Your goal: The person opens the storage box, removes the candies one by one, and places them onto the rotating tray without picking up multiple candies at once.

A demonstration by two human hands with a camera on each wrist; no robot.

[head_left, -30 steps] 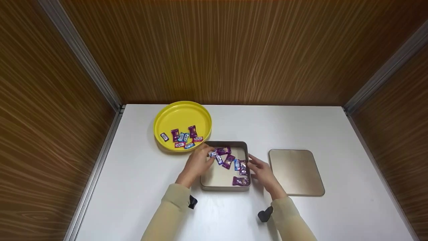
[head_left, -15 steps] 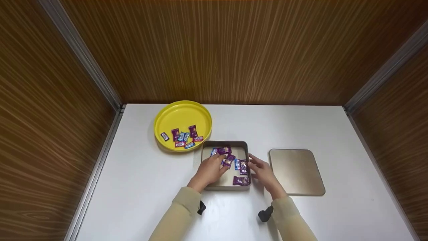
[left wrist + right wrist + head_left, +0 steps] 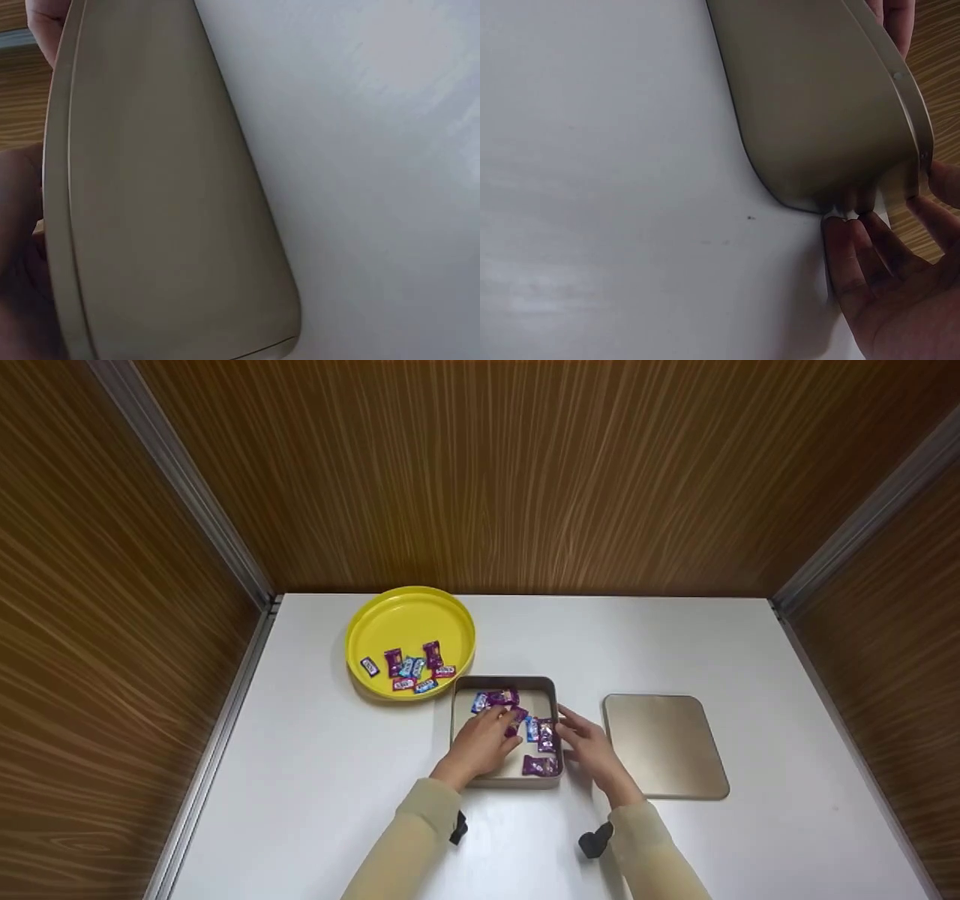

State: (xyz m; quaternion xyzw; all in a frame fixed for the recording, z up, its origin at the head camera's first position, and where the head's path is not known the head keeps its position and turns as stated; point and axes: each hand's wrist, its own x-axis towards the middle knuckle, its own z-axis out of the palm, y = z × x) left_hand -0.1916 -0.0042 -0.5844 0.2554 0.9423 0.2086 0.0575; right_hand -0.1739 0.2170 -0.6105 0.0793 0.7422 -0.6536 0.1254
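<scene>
A square metal tin (image 3: 506, 782) without its lid stands on the table, with several wrapped candies inside. My left hand (image 3: 480, 746) reaches into it over the left part. Its fingertips are at a purple-wrapped candy (image 3: 516, 726), partly covered; whether they pinch it does not show. Another purple candy (image 3: 502, 697) and a blue one (image 3: 479, 703) lie just beyond these fingers. My right hand (image 3: 592, 750) touches the tin's right side from outside. In the right wrist view its fingers (image 3: 847, 259) rest against the corner wall. The tin's wall (image 3: 165, 187) hides most of the left hand in the left wrist view.
A round yellow tray (image 3: 409, 619) with several wrapped candies stands behind and left of the tin. The square metal lid (image 3: 666, 746) lies flat to the right. Wood-patterned panels (image 3: 480, 472) enclose the white table (image 3: 300, 780) at the back and sides.
My left hand has moved right and toward me inside the tin, from the blue candy by the left wall to the middle purple candy. My right hand has stayed at the tin's side.
</scene>
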